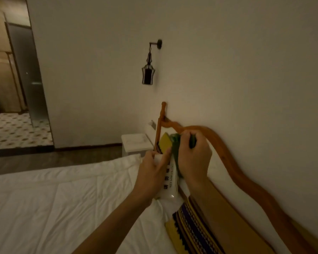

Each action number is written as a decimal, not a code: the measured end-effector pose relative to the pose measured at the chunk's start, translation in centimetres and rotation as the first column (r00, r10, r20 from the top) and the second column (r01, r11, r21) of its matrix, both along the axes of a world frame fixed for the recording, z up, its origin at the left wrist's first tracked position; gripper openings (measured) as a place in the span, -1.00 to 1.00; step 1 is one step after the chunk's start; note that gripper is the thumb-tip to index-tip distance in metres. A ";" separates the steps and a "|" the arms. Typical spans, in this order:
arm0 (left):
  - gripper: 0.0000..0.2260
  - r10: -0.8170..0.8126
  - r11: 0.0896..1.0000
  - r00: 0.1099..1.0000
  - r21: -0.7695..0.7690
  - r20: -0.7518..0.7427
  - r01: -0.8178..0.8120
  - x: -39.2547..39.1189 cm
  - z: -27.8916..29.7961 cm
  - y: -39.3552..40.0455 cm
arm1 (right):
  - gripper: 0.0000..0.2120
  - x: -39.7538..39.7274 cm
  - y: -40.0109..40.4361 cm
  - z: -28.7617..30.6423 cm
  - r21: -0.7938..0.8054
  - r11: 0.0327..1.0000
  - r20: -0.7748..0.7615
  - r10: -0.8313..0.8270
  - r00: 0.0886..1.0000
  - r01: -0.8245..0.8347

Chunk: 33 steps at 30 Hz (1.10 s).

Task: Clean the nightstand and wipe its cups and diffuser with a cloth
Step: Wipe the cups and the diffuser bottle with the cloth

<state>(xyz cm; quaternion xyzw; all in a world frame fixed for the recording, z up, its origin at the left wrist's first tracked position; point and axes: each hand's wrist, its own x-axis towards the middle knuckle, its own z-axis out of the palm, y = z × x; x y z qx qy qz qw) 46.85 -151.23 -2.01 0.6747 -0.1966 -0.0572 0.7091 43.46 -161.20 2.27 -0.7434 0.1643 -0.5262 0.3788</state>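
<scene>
We see two bare forearms reaching in from the lower edge, no sleeves, cuffs or gloves on either. The left hand (151, 173) and the right hand (193, 158) carry no rings or bracelets that we can make out (the dim light blurs fine detail). Both wrists are bare, without a watch or band.

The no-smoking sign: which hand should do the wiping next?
Right. The right hand already grips the green cloth against the white sign, while the left hand holds the sign steady over the bed. Swapping roles would probably mean regripping both.
</scene>
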 end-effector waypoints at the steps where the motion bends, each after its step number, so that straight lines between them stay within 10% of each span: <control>1: -0.50 -0.033 0.999 0.998 0.011 -0.051 0.034 -0.1 -1.1 -0.1 | -0.79 0.8 -0.8 -0.2 0.014 1.000 -0.030 -0.007 1.000 0.008; 9: -0.73 -0.015 0.997 0.890 0.061 -0.456 0.049 2.7 -12.3 3.4 | -0.76 4.0 -1.4 -12.5 0.189 0.980 -0.334 0.119 0.935 -0.057; 14: -0.48 0.133 0.952 0.845 0.304 -0.518 0.037 1.9 -21.8 8.7 | -0.73 4.0 0.4 -22.4 0.303 0.950 -0.513 0.231 0.827 -0.078; 22: -0.54 0.406 0.579 0.846 0.813 -0.346 0.054 -3.8 -38.7 10.1 | -0.80 3.0 4.3 -35.5 0.498 0.857 -0.599 0.448 0.664 -0.130; 28: -0.85 0.401 0.327 0.871 0.933 -0.283 0.153 -8.7 -49.7 9.2 | -0.80 -0.3 3.2 -43.8 0.507 0.858 -0.687 0.458 0.564 -0.079; 33: -0.71 0.391 0.230 0.868 0.946 -0.305 0.229 -11.5 -56.7 8.2 | -0.80 -1.9 2.3 -49.3 0.492 0.868 -0.739 0.456 0.496 -0.066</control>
